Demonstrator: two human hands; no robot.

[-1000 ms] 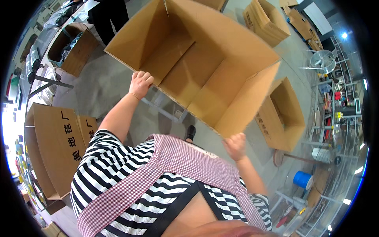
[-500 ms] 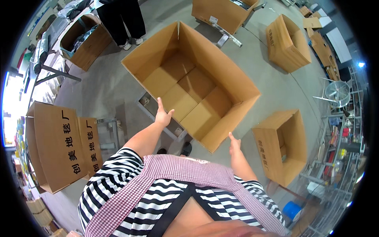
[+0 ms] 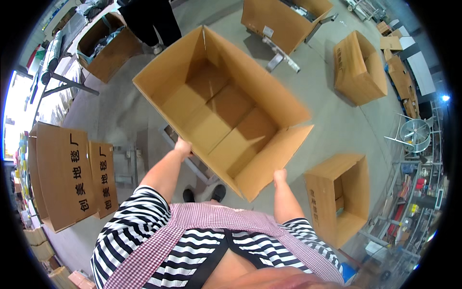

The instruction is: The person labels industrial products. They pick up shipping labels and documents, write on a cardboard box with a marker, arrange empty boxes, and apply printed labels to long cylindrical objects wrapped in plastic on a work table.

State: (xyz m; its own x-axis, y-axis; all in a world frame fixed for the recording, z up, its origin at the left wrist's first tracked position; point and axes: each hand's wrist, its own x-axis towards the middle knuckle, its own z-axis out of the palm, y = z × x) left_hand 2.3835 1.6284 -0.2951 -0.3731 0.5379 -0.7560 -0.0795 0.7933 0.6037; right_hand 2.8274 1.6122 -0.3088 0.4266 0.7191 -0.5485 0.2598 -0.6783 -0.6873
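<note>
At far left I log two tall printed cartons (image 3: 72,173) standing upright side by side on the floor (image 3: 120,111), with smaller stacked boxes blurred below them at the rim. Up and left, an open carton (image 3: 103,45) with dark contents sits beside a metal trestle (image 3: 62,86); just behind it I see another person's dark trouser legs (image 3: 149,21) and a shoe.

My left hand (image 3: 183,147) presses against the near-left edge of the big open carton (image 3: 216,103); its grip is closed over the rim, fingers tucked out of view. The carton hangs tilted in mid-air in front of me, mouth up, all flaps spread, inside bare with the bottom flaps folded flat. Beneath it I note a low metal frame (image 3: 192,161) on the floor and my two dark shoes (image 3: 204,194).

My right hand (image 3: 280,176) holds the near-right flap; the grip sits on the flap's lower edge, but I cannot tell how tightly the fingers close.

Upper centre-right: a carton (image 3: 284,17) on a metal stand. Right of it, a closed-looking carton (image 3: 358,67) on the floor. Lower right, an open carton (image 3: 341,197) lying on its side. Far right: a round wire fan (image 3: 416,135) and cluttered shelving (image 3: 409,197).
</note>
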